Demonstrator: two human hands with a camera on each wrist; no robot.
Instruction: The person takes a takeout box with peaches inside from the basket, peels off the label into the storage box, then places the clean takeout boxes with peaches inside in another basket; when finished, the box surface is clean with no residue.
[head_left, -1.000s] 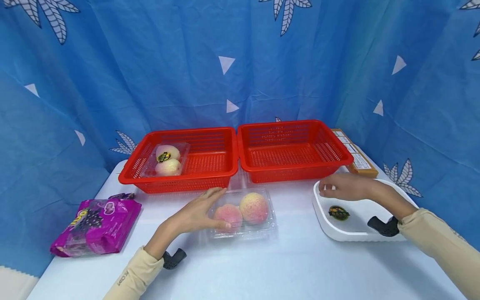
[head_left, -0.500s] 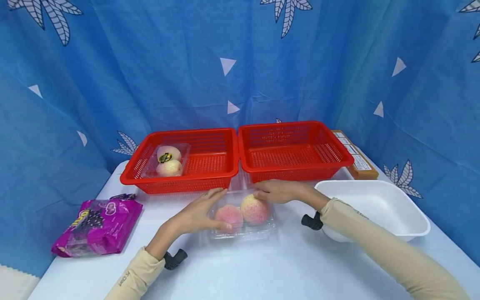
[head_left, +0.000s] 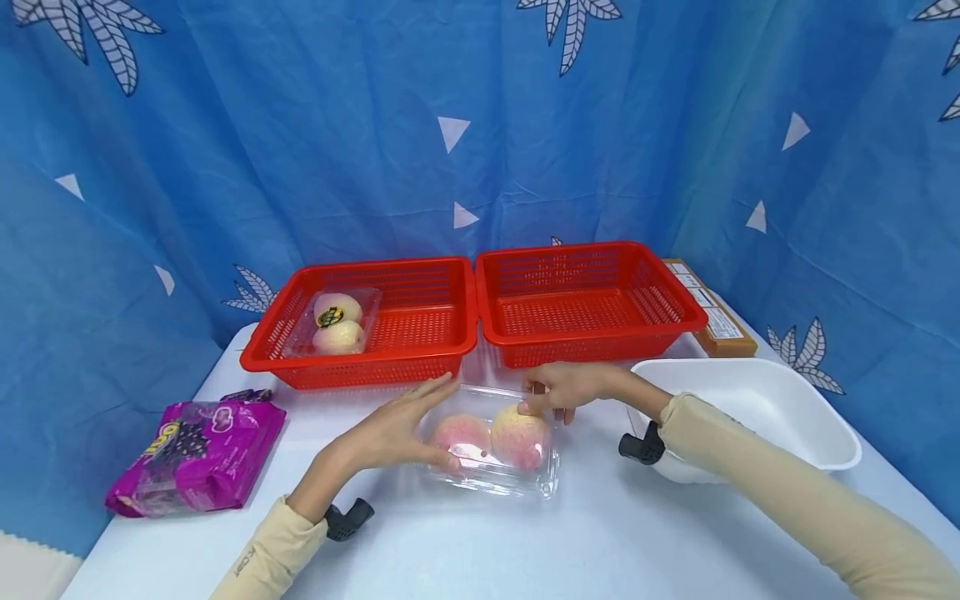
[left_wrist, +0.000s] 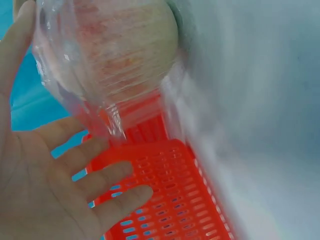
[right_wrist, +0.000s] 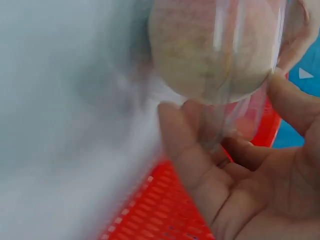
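A clear plastic box (head_left: 480,475) with two pink-and-yellow peaches (head_left: 517,437) is slightly tilted above the middle of the white table. At its right back corner my right hand (head_left: 566,387) grips it, thumb on the near side and fingers curled behind, as the right wrist view shows. My left hand (head_left: 393,429) is at the box's left end, its thumb against the front. In the left wrist view the fingers of that hand (left_wrist: 50,185) are spread and fairly straight, with the peach box (left_wrist: 115,55) close above them.
Two red baskets stand side by side behind; the left basket (head_left: 420,367) holds another peach box (head_left: 337,325). A purple grape-print bag (head_left: 198,458) lies at left. A white tub (head_left: 765,417) is at right, partly under my right sleeve, with a brown carton (head_left: 723,329) behind it.
My right hand came left from the white tub to the peach box and now grips its corner. The box has tipped and turned slightly. My left hand has hardly moved.
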